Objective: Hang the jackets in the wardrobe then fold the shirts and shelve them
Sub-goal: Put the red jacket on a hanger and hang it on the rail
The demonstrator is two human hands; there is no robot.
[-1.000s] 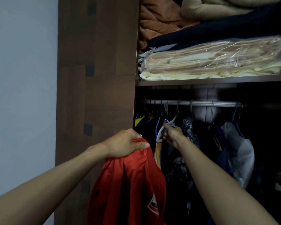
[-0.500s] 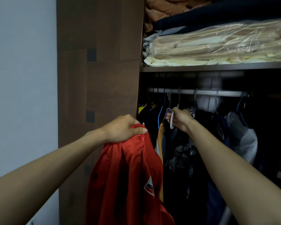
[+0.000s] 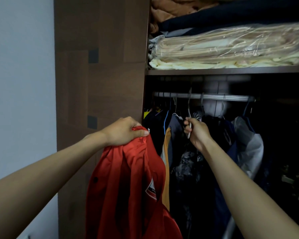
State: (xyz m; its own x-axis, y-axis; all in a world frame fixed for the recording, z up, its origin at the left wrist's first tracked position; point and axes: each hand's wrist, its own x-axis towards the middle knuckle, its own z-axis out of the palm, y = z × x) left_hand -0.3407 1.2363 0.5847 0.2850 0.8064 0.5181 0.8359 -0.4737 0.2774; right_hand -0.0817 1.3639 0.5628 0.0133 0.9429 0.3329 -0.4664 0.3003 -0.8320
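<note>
Above my fingers, the wardrobe shelf [image 3: 228, 71] carries stacked cream bedding in clear plastic [image 3: 231, 47], dark and brown folded fabrics [image 3: 214, 16] piled on top.

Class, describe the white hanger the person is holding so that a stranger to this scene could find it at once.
Start at the metal rail under the wardrobe's shelf. Below its left half, the right hand grips a thin white hanger. Unlike the hangers beside it, it carries no garment and is the only one held.
</note>
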